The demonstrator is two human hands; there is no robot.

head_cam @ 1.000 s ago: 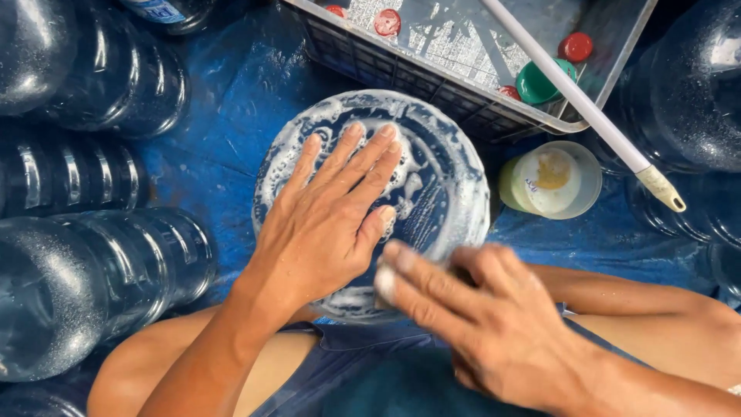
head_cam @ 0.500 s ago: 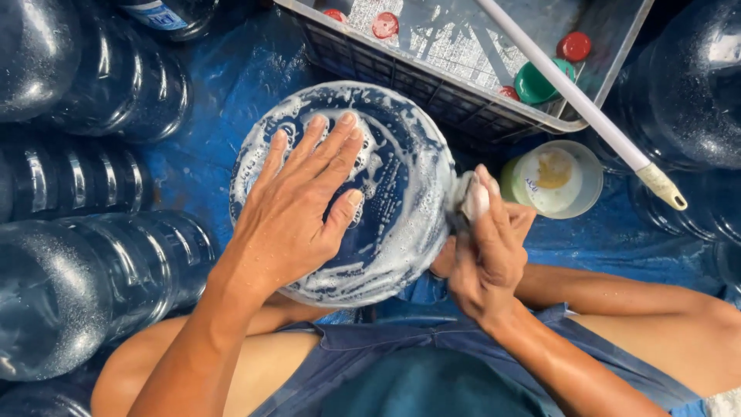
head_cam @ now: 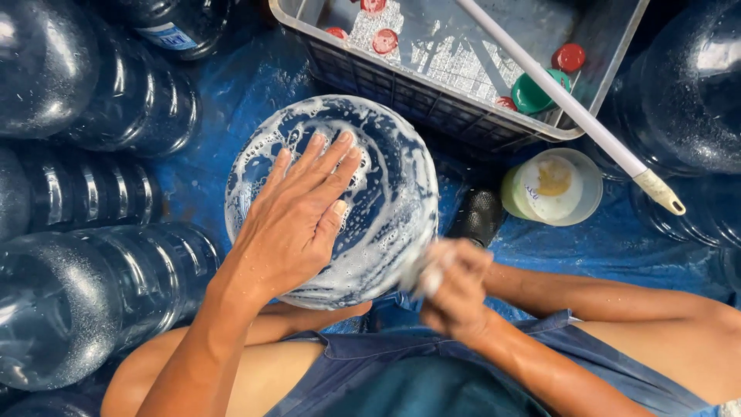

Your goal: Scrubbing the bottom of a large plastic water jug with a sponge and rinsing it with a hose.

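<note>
White suds streak the round base of the big blue bottle (head_cam: pixel 386 193) that stands between the person's knees, and both hands are on it. The left hand (head_cam: pixel 297 220) lies flat and open on the soapy top, fingers spread and pointing toward the far side, gripping nothing, only pressing the bottle steady. The right hand (head_cam: pixel 455 289) is blurred at the bottle's near right edge, fingers curled around something pale, a sponge or cloth by the look of it, though the blur keeps me from telling which. As I judge it, the step in hand is scrubbing the bottle's base and side; the next stroke calls for firm pressure from the flat hand, since the wet surface looks slick and the bottle could slide or turn. Just right of the bottle sits a dark cap-like thing (head_cam: pixel 478 216), and beyond it a small tub (head_cam: pixel 552 187) with a pale green wall and something yellow inside. On the far side is a grey crate (head_cam: pixel 432 100) holding red and green caps, with a white pole (head_cam: pixel 571 100) lying across it toward the right. More large bottles (head_cam: pixel 85 286) lie crowded on the left and right, all on a blue sheet (head_cam: pixel 617 247).
</note>
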